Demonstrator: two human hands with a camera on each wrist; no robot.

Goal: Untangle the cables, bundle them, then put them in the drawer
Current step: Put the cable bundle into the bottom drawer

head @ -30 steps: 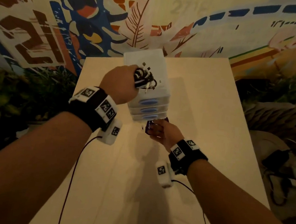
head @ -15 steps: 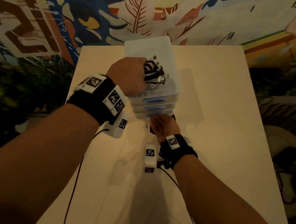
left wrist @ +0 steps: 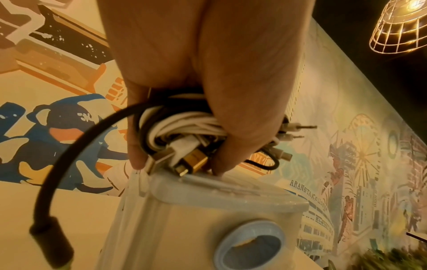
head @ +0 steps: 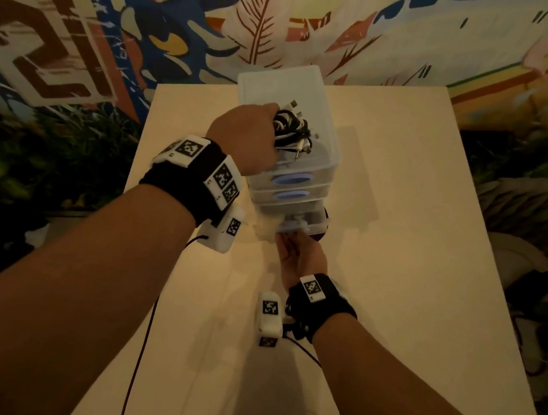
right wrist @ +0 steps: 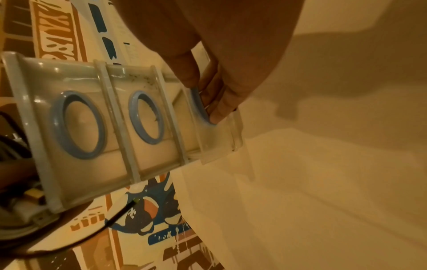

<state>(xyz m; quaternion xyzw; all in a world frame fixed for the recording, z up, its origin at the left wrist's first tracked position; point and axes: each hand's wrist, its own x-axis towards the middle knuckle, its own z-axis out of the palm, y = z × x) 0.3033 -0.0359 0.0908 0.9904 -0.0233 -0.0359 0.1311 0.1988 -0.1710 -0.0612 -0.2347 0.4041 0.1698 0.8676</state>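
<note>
A pale counter (head: 395,252) stands against a painted mural wall (head: 184,14) of blue, orange and brown shapes, with dark green plants (head: 20,156) at both sides. Near the counter's far middle stands a white translucent drawer unit (head: 295,109) with three stacked drawers, each fronted by a blue oval ring handle (right wrist: 77,125).

The left hand (head: 244,134) rests on the top front edge of the unit. Its grip is a closed fist around a bundle of cables (left wrist: 184,131), black and white cords coiled together, with metal plugs and a gold connector (left wrist: 194,160) poking out below the fingers (left wrist: 242,127). One loose black cable end (left wrist: 49,235) hangs down in front of the unit.

The right hand (head: 298,256) is low at the bottom drawer (head: 301,221), which sits pulled slightly out from the unit. Its grip is hooked: the fingertips (right wrist: 216,117) curl into the blue ring of that drawer's front.

Both wrists wear black bands (head: 195,173) carrying white blocks with square black-and-white markers. A lit wire-cage lamp (left wrist: 402,25) shows overhead in the left wrist view.
</note>
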